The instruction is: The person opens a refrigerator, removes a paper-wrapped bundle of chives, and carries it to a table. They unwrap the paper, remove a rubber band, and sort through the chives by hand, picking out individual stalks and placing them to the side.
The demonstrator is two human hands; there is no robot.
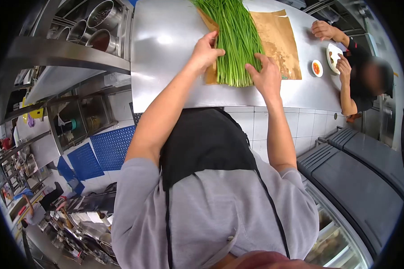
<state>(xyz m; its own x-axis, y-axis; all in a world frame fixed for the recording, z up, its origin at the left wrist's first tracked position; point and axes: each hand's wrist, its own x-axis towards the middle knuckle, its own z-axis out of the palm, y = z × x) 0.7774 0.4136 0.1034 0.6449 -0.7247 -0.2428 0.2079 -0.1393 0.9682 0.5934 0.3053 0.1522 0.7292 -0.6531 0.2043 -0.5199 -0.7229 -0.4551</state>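
A thick bundle of long green chives (238,45) lies on a sheet of brown paper (278,42), its cut ends toward me. My left hand (205,53) is at the bundle's left side, thumb and fingers apart, fingertips against the stalks and the paper's edge. On the opposite side, my right hand (267,74) touches the stalks near their cut ends, with its thumb and fingers spread. Neither hand is closed round the bundle. The chives' far tips run out of view at the top.
The steel table (161,67) carries a small dish of red sauce (317,68). Across its right end, a co-worker (363,76) sits with a white bowl (333,58). Steel pots (104,40) stand on a rack at left; grey lidded units (350,170) stand at right.
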